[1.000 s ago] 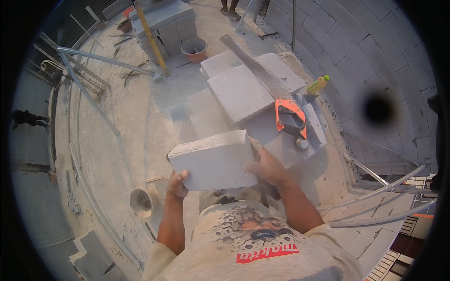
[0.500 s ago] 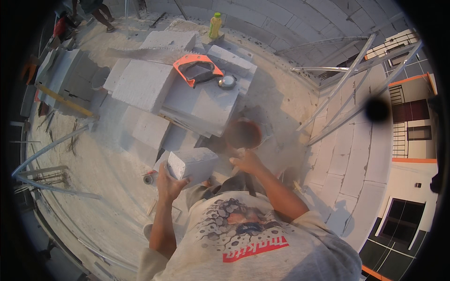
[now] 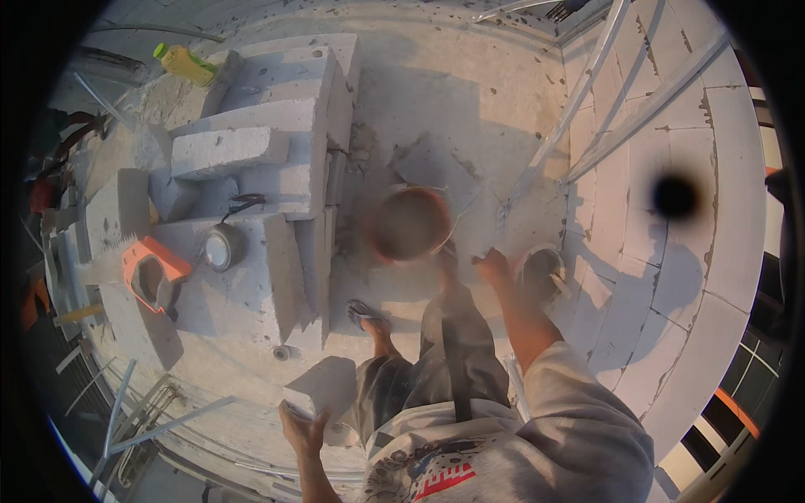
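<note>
My left hand (image 3: 303, 426) grips the lower left end of a pale grey lightweight concrete block (image 3: 329, 384), held beside my left leg. Its fingers wrap around the edge, with the thumb on the near face. Out in front of my right leg, my right hand (image 3: 493, 265) is closed; whatever is in it, if anything, is hidden. Left of that hand stands a round bucket (image 3: 447, 210) with a reddish rim and a blurred, dark inside. Just to its right is a pale bucket (image 3: 537, 261) near the wall.
Stacked blocks (image 3: 243, 285) at the left carry an orange-handled handsaw (image 3: 179, 267), a round silver-topped object (image 3: 220, 250), a dark-handled tool (image 3: 245, 201) and a yellow bottle (image 3: 186, 65). A block wall (image 3: 620, 293) rises at right, with metal braces (image 3: 579, 101). A tape roll (image 3: 282, 353) lies on the floor.
My view has swung right, so the block stack now appears further left. The block stays in my left hand. My right hand has moved from the bucket's near side to its right.
</note>
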The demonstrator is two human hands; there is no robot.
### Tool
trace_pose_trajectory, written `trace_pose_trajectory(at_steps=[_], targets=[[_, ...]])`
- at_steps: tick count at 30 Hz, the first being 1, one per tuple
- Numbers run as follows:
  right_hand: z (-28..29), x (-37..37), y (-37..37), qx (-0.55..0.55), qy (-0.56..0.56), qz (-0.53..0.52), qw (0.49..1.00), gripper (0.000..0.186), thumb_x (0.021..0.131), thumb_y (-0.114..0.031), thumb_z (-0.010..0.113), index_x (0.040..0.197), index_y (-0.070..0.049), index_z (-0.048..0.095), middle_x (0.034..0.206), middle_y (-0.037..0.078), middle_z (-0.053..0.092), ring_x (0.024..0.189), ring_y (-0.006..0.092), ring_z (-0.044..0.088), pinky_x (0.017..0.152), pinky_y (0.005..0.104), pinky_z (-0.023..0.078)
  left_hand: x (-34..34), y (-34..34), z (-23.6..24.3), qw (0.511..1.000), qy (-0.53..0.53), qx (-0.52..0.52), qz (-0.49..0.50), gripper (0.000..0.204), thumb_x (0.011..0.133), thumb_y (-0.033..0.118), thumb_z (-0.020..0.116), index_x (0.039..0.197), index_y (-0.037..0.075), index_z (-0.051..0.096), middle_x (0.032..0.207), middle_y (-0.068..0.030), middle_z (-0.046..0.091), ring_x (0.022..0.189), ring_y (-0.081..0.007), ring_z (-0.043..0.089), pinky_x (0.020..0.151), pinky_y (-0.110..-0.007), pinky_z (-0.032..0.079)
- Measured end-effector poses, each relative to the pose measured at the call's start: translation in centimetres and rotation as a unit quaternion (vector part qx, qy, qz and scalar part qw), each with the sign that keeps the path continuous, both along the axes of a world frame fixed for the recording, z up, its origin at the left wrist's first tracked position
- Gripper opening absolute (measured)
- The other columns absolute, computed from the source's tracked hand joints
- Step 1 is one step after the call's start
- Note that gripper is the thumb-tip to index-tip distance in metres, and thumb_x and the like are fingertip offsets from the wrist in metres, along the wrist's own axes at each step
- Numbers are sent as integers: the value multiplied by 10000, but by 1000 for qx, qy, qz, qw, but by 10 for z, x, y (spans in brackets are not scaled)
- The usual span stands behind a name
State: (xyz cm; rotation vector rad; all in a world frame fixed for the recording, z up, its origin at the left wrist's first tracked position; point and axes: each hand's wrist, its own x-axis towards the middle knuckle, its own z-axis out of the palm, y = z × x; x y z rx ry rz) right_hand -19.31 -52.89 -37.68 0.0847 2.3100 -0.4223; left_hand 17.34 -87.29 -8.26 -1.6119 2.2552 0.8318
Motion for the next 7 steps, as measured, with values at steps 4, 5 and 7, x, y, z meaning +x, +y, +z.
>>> trace_pose_trajectory(at_steps=[4, 5, 7], targets=[[-50, -62, -63, -80, 27, -64, 994, 647, 803, -425, 675, 1157, 112, 599, 1099, 312, 647, 1072, 381, 640, 906, 433, 503, -71, 30, -47, 995, -63, 79, 23, 848, 580, 310, 848, 1214, -85, 449, 1096, -236, 538, 1022, -374, 549, 934, -452, 444], [-46, -67, -66, -162, -25, -102, 981, 554, 846, -359, 698, 1188, 64, 597, 1182, 285, 621, 1118, 387, 621, 941, 436, 493, -88, 40, -59, 989, -81, 120, 15, 843, 584, 317, 861, 1223, -66, 465, 1103, -217, 551, 1037, -386, 555, 929, -455, 447], [-14, -75, -62, -207, -100, -104, 968, 558, 835, -385, 730, 1221, 1, 617, 1258, 221, 631, 1138, 333, 634, 994, 402, 466, -124, 55, -73, 983, -98, 157, 8, 838, 589, 323, 874, 1231, -47, 482, 1110, -199, 565, 1052, -398, 561, 925, -458, 451]])
